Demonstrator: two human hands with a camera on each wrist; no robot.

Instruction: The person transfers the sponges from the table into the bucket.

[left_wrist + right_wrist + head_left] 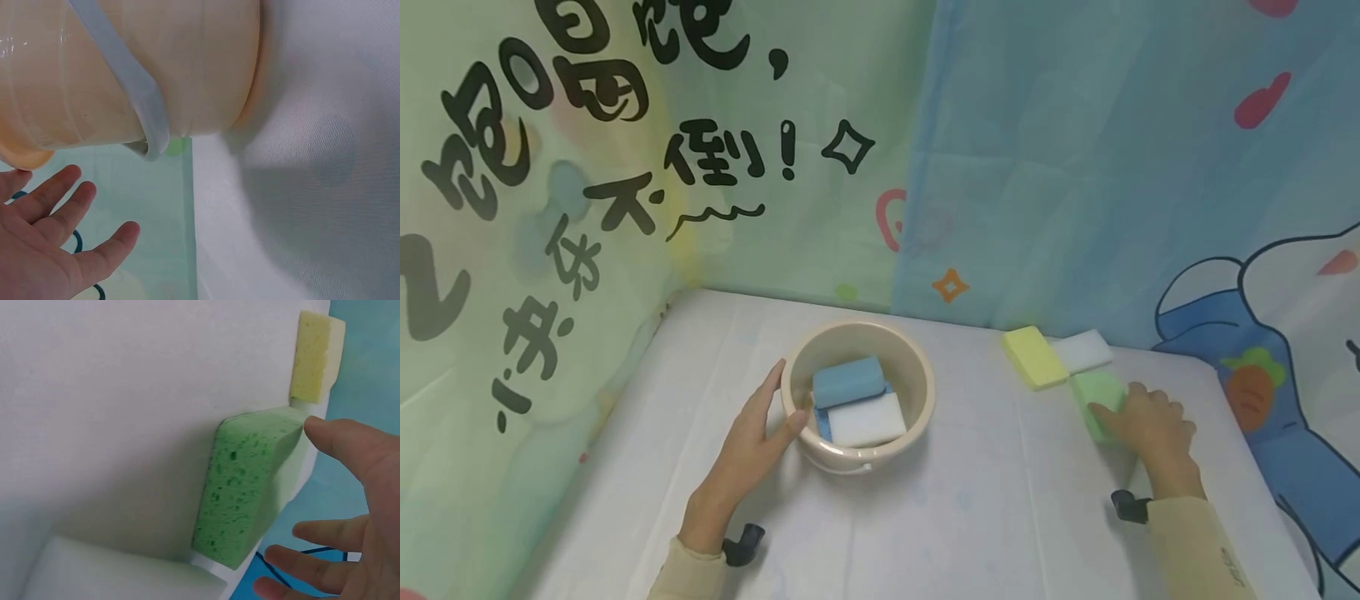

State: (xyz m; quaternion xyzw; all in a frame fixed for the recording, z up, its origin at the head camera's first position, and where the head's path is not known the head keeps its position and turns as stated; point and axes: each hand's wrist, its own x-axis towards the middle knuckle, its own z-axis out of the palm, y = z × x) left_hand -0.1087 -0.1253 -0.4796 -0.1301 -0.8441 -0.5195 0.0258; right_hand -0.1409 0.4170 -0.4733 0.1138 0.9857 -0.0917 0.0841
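Green sponge (1093, 388) lies on white table (970, 467), just left of the right hand (1153, 427) (nearer one), long axis running front to back, fingers spread apart, thumb over near edge

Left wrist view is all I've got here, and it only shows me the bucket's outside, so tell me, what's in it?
Observer: In the head view, a blue piece and a white block lie inside the bucket.
Operator: Okay, and what's going on farther right?
Observer: The right hand is at a green sponge, which lies on the table to the right of the bucket.
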